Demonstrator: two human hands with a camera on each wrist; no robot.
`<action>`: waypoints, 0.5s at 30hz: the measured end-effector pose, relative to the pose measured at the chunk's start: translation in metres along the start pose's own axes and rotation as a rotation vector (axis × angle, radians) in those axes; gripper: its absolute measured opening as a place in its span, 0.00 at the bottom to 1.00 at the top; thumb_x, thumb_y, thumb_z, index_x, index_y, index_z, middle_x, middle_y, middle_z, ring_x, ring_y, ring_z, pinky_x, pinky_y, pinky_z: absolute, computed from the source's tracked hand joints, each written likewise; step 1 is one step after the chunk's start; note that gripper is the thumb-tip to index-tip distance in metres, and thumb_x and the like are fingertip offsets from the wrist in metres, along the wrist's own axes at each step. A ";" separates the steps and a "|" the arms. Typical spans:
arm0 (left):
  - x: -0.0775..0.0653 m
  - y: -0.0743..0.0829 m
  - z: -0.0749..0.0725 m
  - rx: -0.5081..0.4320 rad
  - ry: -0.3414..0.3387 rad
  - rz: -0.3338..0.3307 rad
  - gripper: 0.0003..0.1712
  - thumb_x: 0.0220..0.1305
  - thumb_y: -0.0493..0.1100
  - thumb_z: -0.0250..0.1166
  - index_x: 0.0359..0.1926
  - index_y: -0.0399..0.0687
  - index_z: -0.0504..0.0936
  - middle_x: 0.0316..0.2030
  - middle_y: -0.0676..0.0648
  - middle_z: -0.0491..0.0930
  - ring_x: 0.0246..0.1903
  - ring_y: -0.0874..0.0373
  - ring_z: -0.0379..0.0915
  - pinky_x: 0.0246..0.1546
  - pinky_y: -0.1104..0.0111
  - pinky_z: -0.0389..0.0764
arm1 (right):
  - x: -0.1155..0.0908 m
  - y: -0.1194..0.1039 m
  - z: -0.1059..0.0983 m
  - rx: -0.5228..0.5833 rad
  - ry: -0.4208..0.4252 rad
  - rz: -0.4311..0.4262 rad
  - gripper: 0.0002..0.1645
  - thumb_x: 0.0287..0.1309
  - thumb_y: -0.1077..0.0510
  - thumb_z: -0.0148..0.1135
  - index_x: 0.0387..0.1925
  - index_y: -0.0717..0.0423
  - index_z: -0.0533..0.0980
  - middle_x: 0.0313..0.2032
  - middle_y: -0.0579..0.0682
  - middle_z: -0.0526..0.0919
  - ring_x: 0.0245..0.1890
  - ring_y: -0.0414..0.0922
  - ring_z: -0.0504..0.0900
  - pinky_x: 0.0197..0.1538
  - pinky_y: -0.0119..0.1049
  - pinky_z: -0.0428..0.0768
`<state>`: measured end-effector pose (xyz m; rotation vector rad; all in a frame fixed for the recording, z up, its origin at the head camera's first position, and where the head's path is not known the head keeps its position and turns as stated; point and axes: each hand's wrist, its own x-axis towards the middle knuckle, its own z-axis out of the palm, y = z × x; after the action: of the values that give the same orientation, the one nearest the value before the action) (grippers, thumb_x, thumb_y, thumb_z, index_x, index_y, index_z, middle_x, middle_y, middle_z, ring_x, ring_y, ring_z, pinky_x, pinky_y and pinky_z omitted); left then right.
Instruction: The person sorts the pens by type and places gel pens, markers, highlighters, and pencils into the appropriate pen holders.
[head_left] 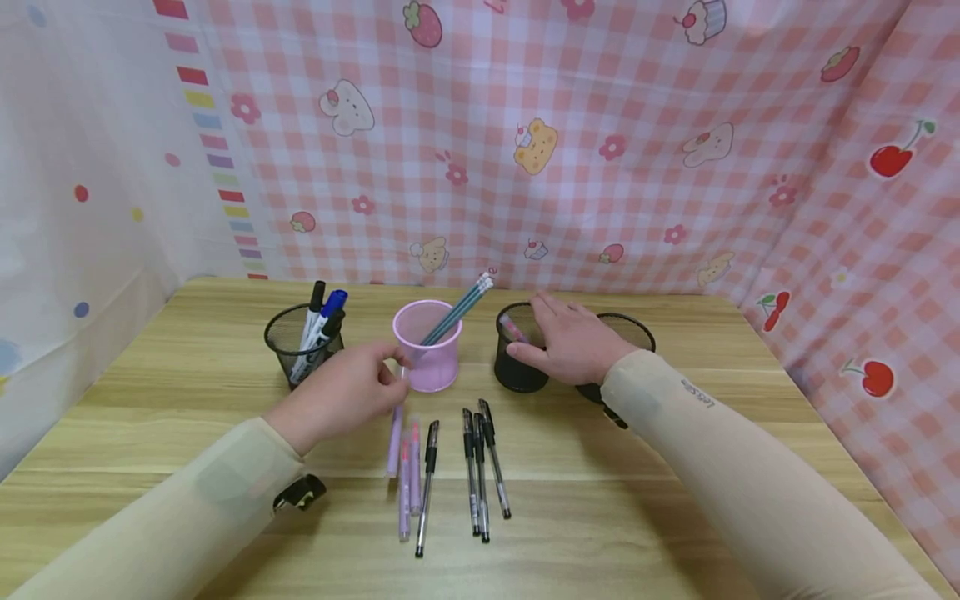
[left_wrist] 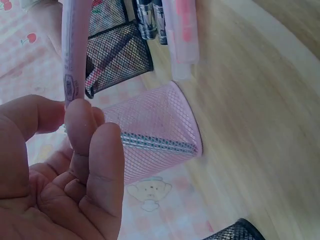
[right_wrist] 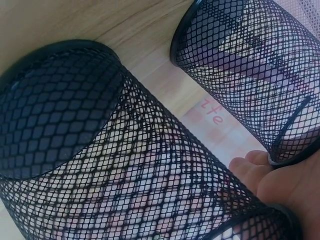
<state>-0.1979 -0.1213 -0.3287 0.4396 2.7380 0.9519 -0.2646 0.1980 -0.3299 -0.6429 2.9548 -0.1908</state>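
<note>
- A pale purple highlighter (left_wrist: 76,45) hangs just in front of the pink cup, one end pinched between the thumb and fingertips of the left hand (head_left: 348,392).
- Two more highlighters (head_left: 405,492) lie side by side on the table (head_left: 600,508), beside a single black pen (head_left: 426,492); three black pens (head_left: 480,475) lie to their right.
- The pink cup (head_left: 427,371) stands upright, pencils (head_left: 457,310) leaning in it.
- The right hand (head_left: 573,342) is loosely spread at the rim of a black mesh cup (head_left: 517,371), touching it, thumb apart from the fingers; a highlighter shows inside.
- Another mesh cup (head_left: 633,332) sits partly hidden behind that hand; a left-hand cup (head_left: 281,340) holds markers (head_left: 322,321).
- The tabletop is light, streaky wood grain.
- Behind it hangs a pink checked cloth (head_left: 480,192) with cartoon animals and fruit; white dotted cloth (head_left: 90,250) covers the left side, cherry-printed cloth (head_left: 832,233) the right.
</note>
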 end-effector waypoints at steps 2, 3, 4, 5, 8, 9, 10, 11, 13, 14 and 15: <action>0.000 0.002 0.000 -0.036 0.007 0.001 0.18 0.73 0.45 0.64 0.60 0.46 0.80 0.34 0.47 0.85 0.28 0.55 0.79 0.26 0.65 0.79 | 0.001 0.001 0.000 0.001 0.001 0.000 0.62 0.73 0.22 0.43 0.84 0.62 0.42 0.84 0.60 0.47 0.85 0.54 0.49 0.85 0.57 0.49; 0.001 0.002 0.000 -0.055 0.008 0.000 0.18 0.74 0.45 0.64 0.60 0.46 0.80 0.35 0.47 0.86 0.28 0.55 0.80 0.27 0.65 0.79 | 0.001 0.001 0.000 0.001 0.000 0.000 0.62 0.72 0.22 0.43 0.84 0.62 0.42 0.84 0.60 0.47 0.85 0.54 0.49 0.85 0.57 0.49; 0.001 0.003 0.000 -0.069 0.011 0.000 0.18 0.74 0.44 0.64 0.61 0.45 0.80 0.35 0.47 0.86 0.29 0.55 0.81 0.27 0.65 0.80 | 0.001 0.001 0.000 0.001 0.000 0.001 0.62 0.72 0.22 0.43 0.84 0.62 0.42 0.84 0.60 0.47 0.85 0.54 0.49 0.85 0.57 0.49; 0.001 0.004 0.000 -0.082 0.013 0.001 0.18 0.74 0.44 0.64 0.61 0.45 0.79 0.35 0.46 0.86 0.29 0.55 0.82 0.26 0.66 0.80 | 0.001 0.001 0.000 0.001 0.000 0.002 0.62 0.72 0.22 0.43 0.84 0.62 0.42 0.84 0.60 0.47 0.85 0.55 0.49 0.85 0.57 0.49; 0.002 0.006 0.001 -0.102 0.033 -0.006 0.18 0.74 0.44 0.64 0.60 0.45 0.79 0.35 0.46 0.85 0.27 0.56 0.79 0.23 0.67 0.77 | 0.000 0.001 0.001 0.002 0.004 -0.001 0.62 0.72 0.23 0.44 0.84 0.63 0.43 0.84 0.61 0.47 0.84 0.55 0.50 0.84 0.58 0.50; 0.003 0.007 0.001 -0.108 0.040 -0.001 0.17 0.74 0.43 0.64 0.60 0.45 0.79 0.35 0.46 0.85 0.26 0.56 0.78 0.22 0.68 0.76 | 0.000 0.001 0.001 0.004 0.004 -0.001 0.62 0.72 0.23 0.45 0.84 0.63 0.43 0.84 0.61 0.47 0.84 0.55 0.50 0.84 0.58 0.50; 0.003 0.007 0.001 -0.111 0.048 0.003 0.17 0.74 0.43 0.64 0.60 0.45 0.79 0.35 0.46 0.85 0.26 0.56 0.77 0.21 0.69 0.75 | 0.000 0.000 0.001 0.006 0.003 0.000 0.62 0.72 0.23 0.45 0.84 0.63 0.42 0.84 0.61 0.47 0.84 0.55 0.50 0.84 0.58 0.49; 0.003 0.008 0.001 -0.114 0.056 0.009 0.17 0.74 0.43 0.64 0.60 0.45 0.79 0.35 0.46 0.84 0.25 0.56 0.76 0.21 0.69 0.74 | 0.000 0.000 0.001 0.008 0.002 0.000 0.62 0.73 0.23 0.44 0.84 0.63 0.42 0.84 0.61 0.47 0.84 0.55 0.50 0.84 0.58 0.49; 0.004 0.010 0.002 -0.126 0.072 0.022 0.17 0.74 0.43 0.64 0.60 0.44 0.80 0.36 0.46 0.85 0.26 0.56 0.76 0.21 0.69 0.74 | 0.000 0.000 0.001 0.010 -0.001 0.002 0.62 0.73 0.23 0.44 0.84 0.63 0.42 0.84 0.60 0.47 0.85 0.55 0.49 0.84 0.58 0.49; 0.004 0.011 0.002 -0.133 0.081 0.032 0.18 0.74 0.42 0.64 0.61 0.43 0.80 0.36 0.46 0.85 0.26 0.56 0.76 0.21 0.70 0.74 | 0.000 0.000 0.001 0.010 -0.004 0.005 0.62 0.73 0.22 0.43 0.84 0.62 0.42 0.84 0.60 0.46 0.85 0.54 0.49 0.85 0.57 0.49; 0.005 0.012 0.003 -0.139 0.087 0.042 0.18 0.74 0.42 0.64 0.61 0.43 0.80 0.37 0.46 0.85 0.27 0.56 0.78 0.22 0.70 0.75 | 0.000 0.000 0.001 0.009 -0.005 0.005 0.62 0.73 0.22 0.43 0.84 0.63 0.42 0.84 0.60 0.46 0.85 0.54 0.49 0.84 0.57 0.49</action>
<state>-0.1990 -0.1096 -0.3240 0.4419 2.7256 1.1899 -0.2647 0.1983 -0.3307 -0.6345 2.9486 -0.2008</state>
